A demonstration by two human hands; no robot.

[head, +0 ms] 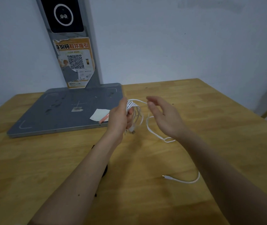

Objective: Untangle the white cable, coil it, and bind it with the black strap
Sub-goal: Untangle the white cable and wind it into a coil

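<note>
Above the worktop point(194, 127), our left hand point(119, 117) grips thin loops of the white cable point(136, 111). Our right hand point(163, 116) is open, touching one strand. The loose end lies on the wood.

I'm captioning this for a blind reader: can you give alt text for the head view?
A left hand grips a coiled white cable above a wooden table, while the open right hand guides the loose end, whose plug lies on the table.
</note>
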